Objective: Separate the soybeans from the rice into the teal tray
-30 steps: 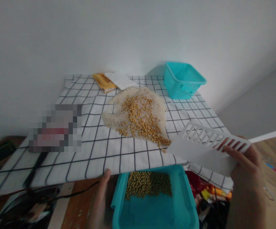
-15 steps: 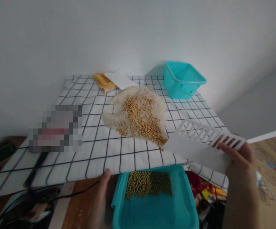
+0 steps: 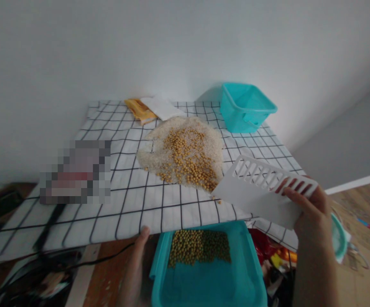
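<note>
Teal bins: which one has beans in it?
The near teal bin, gripped by the left hand: soybeans cover its far end. The far teal bin by the wall shows none inside. The right hand holds a white slotted scraper.

Left hand (image 3: 135,266) lies against the tub's (image 3: 210,283) left side, thumb up; right hand (image 3: 311,209), right of it, pinches a scraper (image 3: 255,194).

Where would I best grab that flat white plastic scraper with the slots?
By the slotted end of the flat white plastic scraper, coming from the right, as the right hand does. The slots likely offer a firm hold, and the plain edge is free, facing the heap of yellow beans and rice.
</note>
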Motion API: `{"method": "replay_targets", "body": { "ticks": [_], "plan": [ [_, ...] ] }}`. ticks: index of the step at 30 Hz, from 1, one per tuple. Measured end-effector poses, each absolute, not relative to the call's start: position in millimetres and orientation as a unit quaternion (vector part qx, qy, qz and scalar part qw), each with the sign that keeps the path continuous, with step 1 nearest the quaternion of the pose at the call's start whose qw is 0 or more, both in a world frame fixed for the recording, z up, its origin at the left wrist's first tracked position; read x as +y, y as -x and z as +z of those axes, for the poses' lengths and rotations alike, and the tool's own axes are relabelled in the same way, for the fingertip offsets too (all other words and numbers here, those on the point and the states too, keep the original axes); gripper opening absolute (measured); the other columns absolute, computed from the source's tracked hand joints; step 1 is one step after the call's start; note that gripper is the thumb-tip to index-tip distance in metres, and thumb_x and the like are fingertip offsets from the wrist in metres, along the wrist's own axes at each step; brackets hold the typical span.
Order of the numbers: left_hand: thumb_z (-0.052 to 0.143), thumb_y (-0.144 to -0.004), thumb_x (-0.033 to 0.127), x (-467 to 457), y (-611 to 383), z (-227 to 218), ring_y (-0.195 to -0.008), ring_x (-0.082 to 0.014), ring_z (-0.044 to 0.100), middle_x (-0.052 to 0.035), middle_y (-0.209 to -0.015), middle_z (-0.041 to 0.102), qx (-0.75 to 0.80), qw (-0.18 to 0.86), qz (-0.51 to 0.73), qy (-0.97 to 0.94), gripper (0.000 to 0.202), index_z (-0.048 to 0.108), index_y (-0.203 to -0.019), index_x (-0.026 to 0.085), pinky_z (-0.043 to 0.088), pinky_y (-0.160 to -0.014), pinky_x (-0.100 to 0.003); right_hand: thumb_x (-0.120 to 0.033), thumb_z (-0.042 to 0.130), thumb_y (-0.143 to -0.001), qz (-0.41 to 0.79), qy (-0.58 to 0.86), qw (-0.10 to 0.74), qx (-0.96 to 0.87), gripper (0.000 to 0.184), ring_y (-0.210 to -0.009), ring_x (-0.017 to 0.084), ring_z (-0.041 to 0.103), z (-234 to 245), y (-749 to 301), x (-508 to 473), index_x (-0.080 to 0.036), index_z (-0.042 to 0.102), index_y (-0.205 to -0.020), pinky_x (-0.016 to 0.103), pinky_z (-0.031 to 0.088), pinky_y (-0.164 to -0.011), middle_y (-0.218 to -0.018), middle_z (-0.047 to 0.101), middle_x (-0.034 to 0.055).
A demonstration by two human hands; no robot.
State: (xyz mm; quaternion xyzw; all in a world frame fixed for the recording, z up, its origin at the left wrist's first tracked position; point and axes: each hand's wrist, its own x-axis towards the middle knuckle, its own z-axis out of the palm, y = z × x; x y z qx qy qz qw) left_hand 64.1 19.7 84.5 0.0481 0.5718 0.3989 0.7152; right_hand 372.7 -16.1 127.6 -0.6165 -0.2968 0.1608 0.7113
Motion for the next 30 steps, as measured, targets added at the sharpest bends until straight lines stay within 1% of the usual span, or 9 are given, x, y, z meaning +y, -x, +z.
{"method": "replay_targets", "body": {
  "ticks": [3,7,11,15,18,21,24,27,30],
  "plan": [
    [0.079,-0.076,0.039,20,-66,86,-0.084,-0.0345,0.081,-0.0044,-0.078,0.086,0.571,0.712,0.405,-0.055,0.043,0.076,-0.114,0.02,0.065,-0.077,-0.043,-0.025,0.082,-0.065,0.169,0.616,0.711,-0.294,0.016,-0.064,0.016,0.059,127,-376,-19,-0.022,0.07,-0.076,0.029,0.039,-0.059,-0.072,0.067,-0.0018],
    [0.075,-0.079,0.034,22,-69,89,-0.084,-0.0333,0.081,-0.0047,-0.078,0.086,0.594,0.69,0.41,-0.042,0.04,0.075,-0.116,0.018,0.065,-0.077,-0.042,-0.025,0.081,-0.066,0.17,0.612,0.716,-0.288,0.015,-0.07,0.018,0.061,126,-381,-21,-0.02,0.07,-0.075,0.03,0.044,-0.066,-0.074,0.068,0.0001],
    [0.073,-0.081,0.034,23,-71,93,-0.082,-0.0326,0.081,-0.0054,-0.077,0.085,0.591,0.696,0.407,-0.025,0.037,0.075,-0.114,0.016,0.065,-0.076,-0.041,-0.026,0.084,-0.06,0.152,0.619,0.72,-0.276,0.021,-0.064,0.017,0.06,123,-381,-16,-0.021,0.07,-0.076,0.028,0.041,-0.059,-0.072,0.068,-0.0011],
    [0.067,-0.087,0.032,23,-71,95,-0.08,-0.0308,0.081,-0.0028,-0.07,0.084,0.585,0.703,0.404,-0.017,0.034,0.075,-0.117,0.017,0.065,-0.075,-0.039,-0.023,0.08,-0.064,0.154,0.619,0.714,-0.288,0.016,-0.061,0.016,0.059,127,-376,-17,-0.022,0.07,-0.077,0.028,0.04,-0.059,-0.07,0.067,-0.0023],
    [0.064,-0.09,0.033,23,-71,96,-0.079,-0.0314,0.081,-0.0031,-0.068,0.084,0.57,0.718,0.4,-0.009,0.036,0.073,-0.121,0.016,0.065,-0.076,-0.04,-0.022,0.08,-0.065,0.15,0.621,0.715,-0.284,0.014,-0.063,0.015,0.059,131,-373,-20,-0.022,0.069,-0.075,0.028,0.04,-0.061,-0.07,0.066,-0.0023],
    [0.067,-0.088,0.036,23,-72,95,-0.077,-0.0329,0.081,-0.0044,-0.068,0.084,0.577,0.713,0.398,-0.035,0.038,0.074,-0.119,0.015,0.065,-0.075,-0.042,-0.024,0.081,-0.064,0.152,0.624,0.711,-0.288,0.016,-0.063,0.016,0.057,132,-371,-19,-0.022,0.069,-0.074,0.029,0.039,-0.06,-0.071,0.065,-0.0016],
    [0.068,-0.086,0.035,22,-72,95,-0.077,-0.0325,0.081,-0.0045,-0.072,0.085,0.593,0.697,0.399,-0.062,0.037,0.075,-0.118,0.016,0.065,-0.075,-0.042,-0.026,0.08,-0.064,0.165,0.621,0.704,-0.302,0.014,-0.062,0.016,0.055,132,-369,-14,-0.023,0.069,-0.073,0.029,0.038,-0.058,-0.07,0.063,-0.0022],
    [0.067,-0.087,0.033,22,-72,95,-0.08,-0.0323,0.081,-0.0046,-0.073,0.085,0.602,0.686,0.403,-0.066,0.034,0.075,-0.116,0.017,0.066,-0.076,-0.041,-0.028,0.08,-0.066,0.185,0.624,0.691,-0.314,0.013,-0.062,0.017,0.058,130,-373,-12,-0.027,0.07,-0.075,0.03,0.041,-0.058,-0.07,0.066,-0.0032],
    [0.067,-0.086,0.034,22,-71,96,-0.082,-0.0337,0.081,-0.0055,-0.074,0.085,0.589,0.701,0.397,-0.054,0.038,0.075,-0.119,0.017,0.066,-0.076,-0.043,-0.028,0.082,-0.064,0.175,0.626,0.693,-0.312,0.017,-0.062,0.018,0.06,124,-383,-13,-0.026,0.069,-0.075,0.03,0.042,-0.059,-0.07,0.068,-0.0028]
  ]
}}
